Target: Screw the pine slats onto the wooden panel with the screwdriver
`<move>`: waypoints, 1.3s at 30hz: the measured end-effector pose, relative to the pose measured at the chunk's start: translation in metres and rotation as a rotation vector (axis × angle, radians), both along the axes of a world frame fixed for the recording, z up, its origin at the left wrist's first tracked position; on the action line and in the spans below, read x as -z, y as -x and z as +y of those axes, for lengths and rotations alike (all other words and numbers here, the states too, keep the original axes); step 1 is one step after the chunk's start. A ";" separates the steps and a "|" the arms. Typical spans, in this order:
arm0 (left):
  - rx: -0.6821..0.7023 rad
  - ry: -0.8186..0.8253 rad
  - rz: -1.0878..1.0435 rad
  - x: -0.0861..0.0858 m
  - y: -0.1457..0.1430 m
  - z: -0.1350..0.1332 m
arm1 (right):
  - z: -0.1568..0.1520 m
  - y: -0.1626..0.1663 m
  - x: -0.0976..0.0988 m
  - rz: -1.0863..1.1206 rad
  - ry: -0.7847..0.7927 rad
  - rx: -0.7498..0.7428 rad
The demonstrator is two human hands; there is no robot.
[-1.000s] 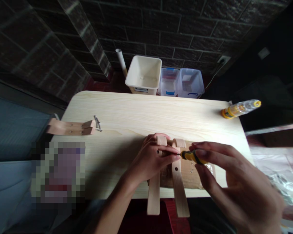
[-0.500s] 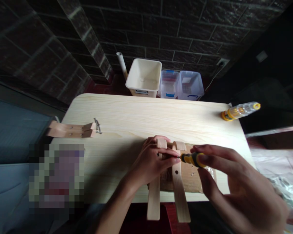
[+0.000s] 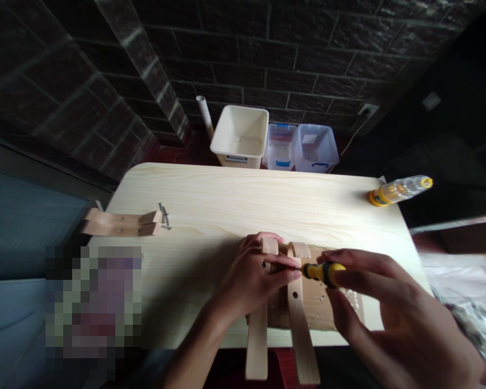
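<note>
Two curved wooden slats lie side by side at the near edge of a pale wooden table, over a brown board. My left hand is closed over the left slat, its fingertips pinched at the right slat where the tool tip meets it. My right hand grips a yellow and black screwdriver, pointing left at the slat's side. Holes show in both slats.
Another pair of wooden pieces and a few loose screws lie at the table's left. A clear bottle with yellow caps lies at the right corner. A cream bin and two clear tubs stand on the floor behind.
My head tilted slightly, so everything sits lower in view. Both hands keep the same hold on the slats and the screwdriver; my right fingers have shifted a little round the handle.
</note>
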State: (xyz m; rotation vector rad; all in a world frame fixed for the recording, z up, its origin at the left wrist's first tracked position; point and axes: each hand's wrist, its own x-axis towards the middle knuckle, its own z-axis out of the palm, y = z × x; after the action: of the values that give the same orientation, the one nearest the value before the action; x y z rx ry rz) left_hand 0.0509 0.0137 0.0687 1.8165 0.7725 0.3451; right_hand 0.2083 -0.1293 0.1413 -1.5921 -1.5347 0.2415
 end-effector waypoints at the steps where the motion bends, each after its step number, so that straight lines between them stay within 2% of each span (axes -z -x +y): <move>1: 0.001 0.002 0.001 0.000 0.000 0.000 | 0.000 0.000 0.000 -0.005 0.005 -0.004; 9: -0.012 0.005 0.000 -0.001 0.000 0.000 | 0.000 0.007 -0.007 0.103 0.007 0.008; 24: -0.027 0.083 0.020 0.001 0.002 0.000 | -0.001 0.000 -0.003 -0.101 0.039 0.018; 32: -0.012 0.083 0.025 0.001 0.002 0.000 | 0.000 -0.003 -0.004 -0.097 0.022 -0.014; 39: -0.019 0.095 0.044 0.002 0.002 -0.001 | -0.002 -0.007 0.004 -0.067 0.024 -0.043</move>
State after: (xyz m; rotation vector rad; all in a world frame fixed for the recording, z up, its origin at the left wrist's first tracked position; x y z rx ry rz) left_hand 0.0488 0.0131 0.0667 1.7330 0.8243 0.2771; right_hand 0.2156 -0.1313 0.1374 -1.6017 -1.6240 0.2339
